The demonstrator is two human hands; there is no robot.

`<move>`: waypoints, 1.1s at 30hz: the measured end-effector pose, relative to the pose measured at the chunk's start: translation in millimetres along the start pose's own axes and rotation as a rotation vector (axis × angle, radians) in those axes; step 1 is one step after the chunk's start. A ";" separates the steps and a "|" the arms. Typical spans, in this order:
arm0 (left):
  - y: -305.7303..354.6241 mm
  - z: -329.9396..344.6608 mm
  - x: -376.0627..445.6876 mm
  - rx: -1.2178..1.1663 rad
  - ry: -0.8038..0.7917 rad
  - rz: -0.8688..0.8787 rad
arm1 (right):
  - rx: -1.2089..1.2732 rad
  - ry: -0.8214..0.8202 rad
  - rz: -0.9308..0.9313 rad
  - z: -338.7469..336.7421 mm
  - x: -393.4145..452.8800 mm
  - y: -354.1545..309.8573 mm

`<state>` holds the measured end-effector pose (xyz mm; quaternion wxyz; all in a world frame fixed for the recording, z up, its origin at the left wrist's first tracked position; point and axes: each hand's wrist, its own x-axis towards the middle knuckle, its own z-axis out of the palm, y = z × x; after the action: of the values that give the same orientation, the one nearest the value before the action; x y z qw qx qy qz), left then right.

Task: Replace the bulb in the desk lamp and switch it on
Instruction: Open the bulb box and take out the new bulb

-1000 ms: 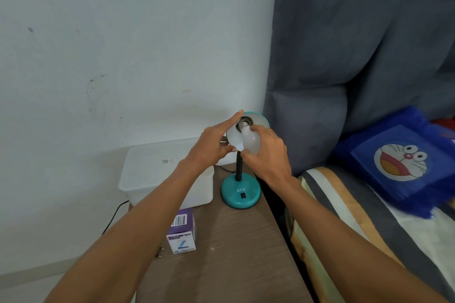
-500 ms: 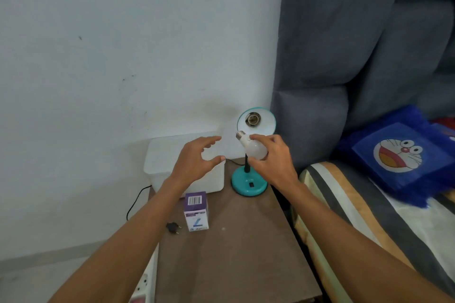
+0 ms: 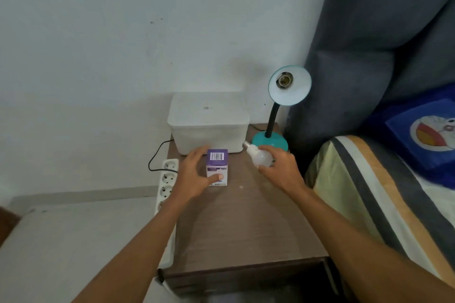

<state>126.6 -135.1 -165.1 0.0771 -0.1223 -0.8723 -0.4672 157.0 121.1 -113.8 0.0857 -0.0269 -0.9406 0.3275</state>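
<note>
A teal desk lamp (image 3: 289, 86) stands at the back right of the brown bedside table (image 3: 246, 224); its socket is bare, with no bulb in it. My right hand (image 3: 280, 170) holds a white bulb (image 3: 260, 157) just in front of the lamp's base, screw cap pointing back left. A small purple and white bulb box (image 3: 217, 167) stands upright on the table. My left hand (image 3: 197, 174) wraps around the box, thumb on its front face and fingers at its left side.
A white lidded plastic box (image 3: 209, 123) sits at the back of the table. A white power strip (image 3: 167, 179) with a black cable lies off the table's left edge. A bed with a striped sheet (image 3: 369, 194), a blue cartoon pillow (image 3: 428, 128) and a grey headboard lie to the right.
The bulb came out of the lamp's socket and my right hand lowered it toward the table. My left hand left the lamp shade and dropped onto the purple box.
</note>
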 end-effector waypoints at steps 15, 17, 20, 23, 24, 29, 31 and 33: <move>-35.0 26.4 9.6 -0.157 0.010 0.043 | -0.061 -0.083 0.158 72.6 34.8 45.1; -36.4 28.8 9.8 -0.152 0.021 0.051 | -0.056 -0.087 0.162 74.1 36.9 45.8; -37.9 32.3 9.1 -0.155 0.032 0.045 | -0.076 -0.116 0.132 76.6 41.7 45.7; -39.7 34.5 6.7 -0.167 0.045 0.037 | -0.098 -0.148 0.110 79.2 45.9 48.3; -39.5 34.6 6.0 -0.167 0.047 0.034 | -0.103 -0.154 0.110 79.5 47.2 49.1; -36.8 33.7 5.5 -0.177 0.033 0.017 | -0.116 -0.182 0.109 73.7 50.0 45.6; -34.9 32.5 6.0 -0.178 0.030 0.008 | -0.120 -0.180 0.080 67.6 51.7 39.4; -33.2 31.1 6.7 -0.181 0.026 -0.001 | -0.119 -0.127 0.015 58.8 53.5 28.5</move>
<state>110.1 -126.0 -207.1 0.0767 -0.1224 -0.8256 -0.5455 93.7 113.2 -169.1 0.0218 -0.0184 -0.9616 0.2728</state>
